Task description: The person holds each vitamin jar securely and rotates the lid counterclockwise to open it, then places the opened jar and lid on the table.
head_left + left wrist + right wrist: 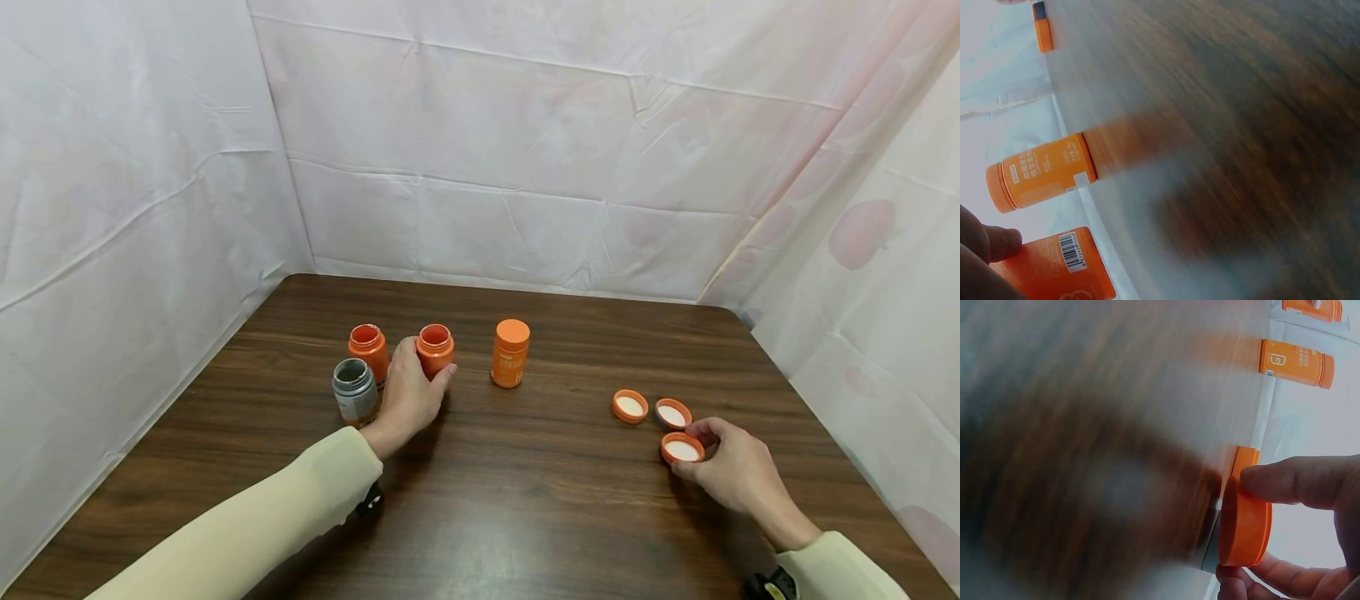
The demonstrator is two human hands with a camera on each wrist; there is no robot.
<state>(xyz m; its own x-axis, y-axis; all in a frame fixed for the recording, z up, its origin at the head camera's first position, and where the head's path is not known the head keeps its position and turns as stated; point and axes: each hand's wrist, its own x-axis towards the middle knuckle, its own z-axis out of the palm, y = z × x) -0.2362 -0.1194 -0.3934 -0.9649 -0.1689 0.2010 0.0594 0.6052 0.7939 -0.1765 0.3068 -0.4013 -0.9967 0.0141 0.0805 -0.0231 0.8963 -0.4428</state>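
Observation:
My left hand (408, 398) grips an uncapped orange bottle (435, 360) by its side, its mouth facing up. In the left wrist view the thumb lies against this bottle, near a barcode label (1072, 252). Just left of that hand stand another uncapped orange bottle (369, 350) and an uncapped grey bottle (356, 398). Over on the right, my right hand (738, 468) pinches an orange cap (682, 448) between thumb and fingers, white inside upward. Beside it are a second orange cap (630, 406) and a cap with a dark grey side (672, 413), both inside up.
A capped orange bottle (510, 357) stands upright between the two hands, toward the back. Everything is on a dark wood-grain table (525, 492). Pale hanging sheets (480, 167) enclose its back and sides.

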